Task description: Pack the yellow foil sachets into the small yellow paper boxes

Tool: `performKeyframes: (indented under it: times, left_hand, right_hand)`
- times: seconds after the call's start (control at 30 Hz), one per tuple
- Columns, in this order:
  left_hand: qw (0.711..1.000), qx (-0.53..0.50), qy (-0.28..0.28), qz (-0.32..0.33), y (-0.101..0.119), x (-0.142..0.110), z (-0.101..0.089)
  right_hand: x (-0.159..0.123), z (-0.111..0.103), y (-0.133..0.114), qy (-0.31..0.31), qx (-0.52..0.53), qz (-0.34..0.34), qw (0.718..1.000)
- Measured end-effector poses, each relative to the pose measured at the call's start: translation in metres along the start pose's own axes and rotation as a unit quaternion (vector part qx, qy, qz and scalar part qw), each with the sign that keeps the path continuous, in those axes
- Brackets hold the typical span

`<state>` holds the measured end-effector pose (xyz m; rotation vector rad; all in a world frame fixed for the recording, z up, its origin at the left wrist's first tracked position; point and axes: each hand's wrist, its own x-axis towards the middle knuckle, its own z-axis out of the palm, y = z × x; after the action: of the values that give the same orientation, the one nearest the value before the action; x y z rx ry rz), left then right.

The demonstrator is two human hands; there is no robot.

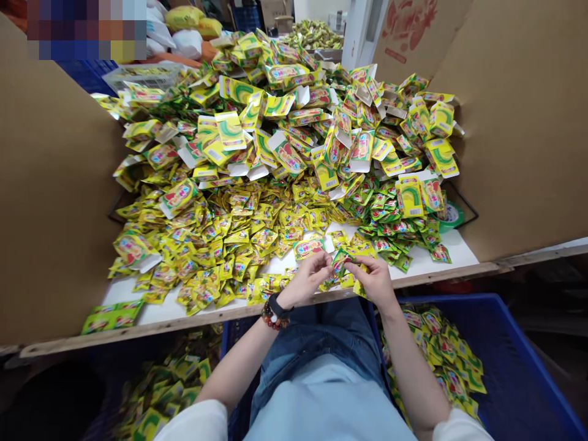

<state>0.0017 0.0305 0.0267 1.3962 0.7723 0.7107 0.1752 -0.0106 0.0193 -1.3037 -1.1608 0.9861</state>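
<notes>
Left hand point(307, 279) and right hand point(370, 282) pinch a small yellow-green sachet point(339, 263) between their fingertips above the table's point(452, 254) near edge; fingers hide most of it. A large heap of loose sachets point(220, 245) and flat cartons point(285, 104) remains ahead, while more sachets point(436, 349) lie in the blue crate point(505, 331) at lower right.
</notes>
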Motion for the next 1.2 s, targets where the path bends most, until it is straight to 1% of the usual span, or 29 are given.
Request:
performKeyframes:
  times: [0.07,0.13,0.17,0.23,0.3,0.33,0.4,0.43,0.5,0.6,0.63,0.7,0.77,0.83,0.9,0.97,1.03,1.07,1.13,1.2]
  left_hand:
    - [1.0,-0.021,0.004,-0.001,0.0,-0.004,0.001]
    - [1.0,-0.014,0.015,0.015,-0.001,-0.007,0.001]
    - [0.999,0.005,0.033,0.033,-0.002,-0.007,0.001]
    - [0.991,0.061,0.091,0.071,-0.004,-0.008,0.001]
    - [0.978,0.112,0.149,0.092,-0.006,-0.009,0.002]
    - [0.973,0.13,0.165,0.093,-0.007,-0.009,0.002]
    - [0.97,0.149,0.172,0.086,-0.008,-0.01,0.001]
    - [0.971,0.151,0.164,0.082,-0.008,-0.01,0.0]
    - [0.981,0.118,0.137,0.075,-0.007,-0.01,-0.002]
    - [0.994,-0.015,0.096,0.044,-0.008,-0.008,-0.001]
    - [0.993,-0.063,0.093,0.027,-0.01,-0.007,0.0]
    - [0.983,-0.145,0.114,-0.009,-0.014,-0.007,0.006]
    - [0.965,-0.205,0.158,-0.039,-0.019,-0.008,0.014]
    - [0.953,-0.229,0.194,-0.054,-0.023,-0.012,0.019]
    - [0.952,-0.208,0.217,-0.052,-0.024,-0.015,0.021]
    - [0.956,-0.159,0.245,-0.035,-0.024,-0.016,0.02]
    - [0.955,-0.109,0.277,-0.013,-0.023,-0.015,0.018]
    - [0.955,-0.09,0.281,-0.006,-0.023,-0.014,0.018]
    - [0.964,-0.068,0.256,-0.008,-0.023,-0.013,0.02]
    - [0.975,-0.063,0.212,-0.019,-0.022,-0.013,0.025]
  right_hand:
    - [0.001,0.005,-0.002,-0.014,0.009,0.003,1.0]
    - [0.0,0.008,-0.004,-0.009,0.012,0.011,1.0]
    - [0.0,0.01,-0.004,0.005,0.008,0.019,1.0]
    - [0.0,0.013,-0.004,0.037,-0.002,0.033,0.999]
    - [0.001,0.015,-0.004,0.045,-0.01,0.04,0.998]
    - [0.001,0.015,-0.004,0.037,-0.014,0.04,0.998]
    - [0.001,0.012,-0.004,0.02,-0.029,0.038,0.999]
    - [0.001,0.009,-0.004,0.012,-0.035,0.039,0.999]
    - [0.001,0.003,-0.005,-0.004,-0.029,0.046,0.999]
    - [0.001,-0.001,-0.006,-0.044,0.028,0.074,0.996]
    - [0.0,-0.001,-0.006,-0.055,0.049,0.086,0.994]
    - [0.0,0.002,-0.004,-0.057,0.076,0.105,0.99]
    - [-0.002,0.008,-0.001,-0.03,0.082,0.106,0.991]
    - [-0.005,0.014,0.003,0.0,0.079,0.1,0.992]
    - [-0.008,0.017,0.008,0.01,0.065,0.098,0.993]
    - [-0.012,0.018,0.011,0.025,0.037,0.09,0.995]
    - [-0.014,0.018,0.01,0.078,0.003,0.06,0.995]
    - [-0.014,0.018,0.009,0.113,-0.013,0.039,0.993]
    - [-0.013,0.02,0.003,0.163,-0.052,-0.006,0.985]
    - [-0.009,0.024,-0.002,0.177,-0.11,-0.047,0.977]
